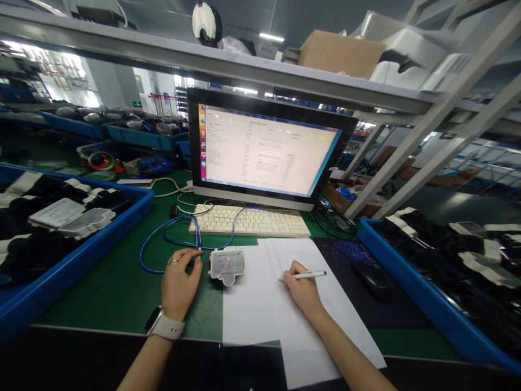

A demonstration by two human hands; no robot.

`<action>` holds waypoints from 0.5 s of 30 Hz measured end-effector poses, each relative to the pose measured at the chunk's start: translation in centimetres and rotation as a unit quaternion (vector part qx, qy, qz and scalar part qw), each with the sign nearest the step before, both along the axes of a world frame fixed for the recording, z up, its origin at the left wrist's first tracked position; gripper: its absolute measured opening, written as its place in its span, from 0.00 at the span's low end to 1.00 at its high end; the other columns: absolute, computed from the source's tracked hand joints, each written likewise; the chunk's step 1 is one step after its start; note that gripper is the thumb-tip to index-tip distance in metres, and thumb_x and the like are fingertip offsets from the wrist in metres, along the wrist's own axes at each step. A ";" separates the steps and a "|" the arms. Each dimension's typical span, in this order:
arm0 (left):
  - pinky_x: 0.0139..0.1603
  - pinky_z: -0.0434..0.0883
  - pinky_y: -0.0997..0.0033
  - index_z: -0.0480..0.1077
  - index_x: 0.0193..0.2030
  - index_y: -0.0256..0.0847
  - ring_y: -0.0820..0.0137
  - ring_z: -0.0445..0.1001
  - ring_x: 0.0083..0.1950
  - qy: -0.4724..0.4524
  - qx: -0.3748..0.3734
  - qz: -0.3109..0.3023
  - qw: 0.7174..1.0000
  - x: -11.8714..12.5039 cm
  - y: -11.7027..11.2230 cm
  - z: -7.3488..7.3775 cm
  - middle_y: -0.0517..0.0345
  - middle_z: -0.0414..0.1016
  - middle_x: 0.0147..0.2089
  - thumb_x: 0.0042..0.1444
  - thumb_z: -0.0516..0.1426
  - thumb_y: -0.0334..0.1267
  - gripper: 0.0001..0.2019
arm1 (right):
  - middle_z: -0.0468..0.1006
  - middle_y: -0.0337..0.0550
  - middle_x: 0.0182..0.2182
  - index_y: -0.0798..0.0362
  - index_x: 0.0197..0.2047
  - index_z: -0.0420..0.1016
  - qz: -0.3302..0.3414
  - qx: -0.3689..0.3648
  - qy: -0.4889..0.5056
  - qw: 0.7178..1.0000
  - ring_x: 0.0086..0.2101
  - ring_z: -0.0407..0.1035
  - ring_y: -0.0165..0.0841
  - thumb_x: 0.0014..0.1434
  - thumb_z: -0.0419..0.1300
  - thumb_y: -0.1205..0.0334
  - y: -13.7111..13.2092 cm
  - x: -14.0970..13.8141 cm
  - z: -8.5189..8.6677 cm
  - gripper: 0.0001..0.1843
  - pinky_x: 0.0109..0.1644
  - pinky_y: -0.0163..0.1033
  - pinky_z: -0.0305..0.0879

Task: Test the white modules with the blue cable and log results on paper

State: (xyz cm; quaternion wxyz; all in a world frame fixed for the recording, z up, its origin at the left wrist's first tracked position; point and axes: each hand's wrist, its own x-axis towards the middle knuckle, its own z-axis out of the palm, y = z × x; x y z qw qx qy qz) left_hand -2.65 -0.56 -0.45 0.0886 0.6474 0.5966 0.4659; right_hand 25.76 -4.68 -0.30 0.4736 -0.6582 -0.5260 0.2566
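My right hand (pixel 303 289) is closed around a white pen (pixel 310 275). The pen's tip rests on a sheet of white paper (pixel 260 320) that bears columns of small marks. My left hand (pixel 181 279), with curled fingers, pinches the end of a blue cable (pixel 151 241) at its plug; the fingers partly hide it. Just right of that hand lies a small white device (pixel 227 264) with a printed label and a lit red light. It sits on the paper's left edge, apart from my fingers.
Behind the paper are a keyboard (pixel 248 220) and a lit monitor (pixel 260 149). A black mouse (pixel 370 279) rests on a dark mouse pad (pixel 345 252). Blue bins (pixel 140 198) (pixel 431 304) with black and white parts flank the green table. A shelf (pixel 252 65) runs overhead.
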 end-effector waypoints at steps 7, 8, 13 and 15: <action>0.44 0.67 0.59 0.73 0.38 0.40 0.60 0.70 0.44 -0.014 -0.007 0.000 1.000 -0.1 0.1 -0.1 0.51 0.71 0.42 0.55 0.49 0.43 0.14 | 0.62 0.30 0.08 0.48 0.17 0.51 -0.058 0.014 0.150 0.987 0.11 0.50 0.24 0.43 0.55 0.55 0.4 0.5 0.1 0.15 0.14 0.29 0.44; 0.44 0.68 0.59 0.73 0.38 0.40 0.60 0.70 0.44 -0.017 -0.006 -0.001 1.000 -0.1 0.1 -0.2 0.51 0.71 0.41 0.55 0.49 0.43 0.14 | 0.62 0.30 0.08 0.48 0.17 0.51 -0.065 0.016 0.163 0.984 0.10 0.49 0.23 0.43 0.55 0.54 0.5 0.6 0.1 0.15 0.13 0.28 0.42; 0.44 0.69 0.59 0.73 0.37 0.41 0.60 0.71 0.44 -0.039 0.002 -0.010 0.999 -0.1 0.2 -0.5 0.51 0.72 0.41 0.55 0.50 0.44 0.13 | 0.62 0.31 0.07 0.49 0.17 0.51 -0.040 -0.029 0.216 0.975 0.08 0.45 0.20 0.40 0.59 0.50 1.1 1.4 -0.2 0.19 0.12 0.26 0.34; 0.45 0.69 0.58 0.73 0.37 0.41 0.60 0.71 0.44 -0.044 0.007 -0.009 0.999 -0.1 0.2 -0.6 0.51 0.72 0.41 0.55 0.50 0.43 0.13 | 0.62 0.31 0.07 0.49 0.17 0.51 -0.023 -0.036 0.232 0.972 0.08 0.44 0.19 0.39 0.60 0.48 1.2 1.6 -0.4 0.21 0.12 0.25 0.33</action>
